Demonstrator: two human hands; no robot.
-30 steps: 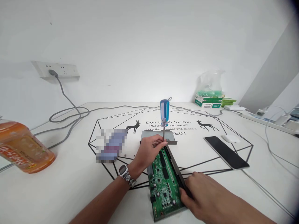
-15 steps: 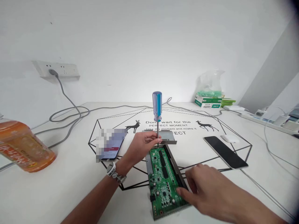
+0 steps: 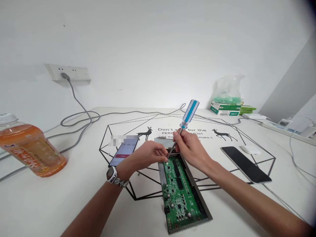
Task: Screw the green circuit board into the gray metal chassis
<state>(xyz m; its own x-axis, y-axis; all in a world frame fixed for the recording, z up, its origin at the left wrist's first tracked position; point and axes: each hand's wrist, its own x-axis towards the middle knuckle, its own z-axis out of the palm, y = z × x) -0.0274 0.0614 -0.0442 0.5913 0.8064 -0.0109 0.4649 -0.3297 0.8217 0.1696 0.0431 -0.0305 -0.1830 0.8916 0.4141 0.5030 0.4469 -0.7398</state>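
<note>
My right hand (image 3: 191,144) grips the thin shaft of a screwdriver (image 3: 190,113) just below its clear-and-blue handle. The screwdriver leans, handle up to the right, tip down at the far end of a green circuit board (image 3: 181,205). That board lies in a shallow dark metal case (image 3: 163,174) on the table. My left hand (image 3: 153,153), wearing a watch (image 3: 112,174), has thumb and fingers pinched beside the tip at the board's far left corner; what they hold is too small to tell. Behind the case lies a grey metal plate (image 3: 161,142), partly hidden by my hands.
A phone (image 3: 124,149) with a timer on its screen lies left. A dark-screened phone (image 3: 247,164) and a small white case (image 3: 250,150) lie right. An orange drink bottle (image 3: 32,148) stands far left. Cables, boxes (image 3: 225,107) and a power strip (image 3: 283,128) line the back and right.
My right hand has moved from the board's near right edge up to the screwdriver shaft. The screwdriver went from upright to tilted right. My left fingers shifted from the shaft toward the tip.
</note>
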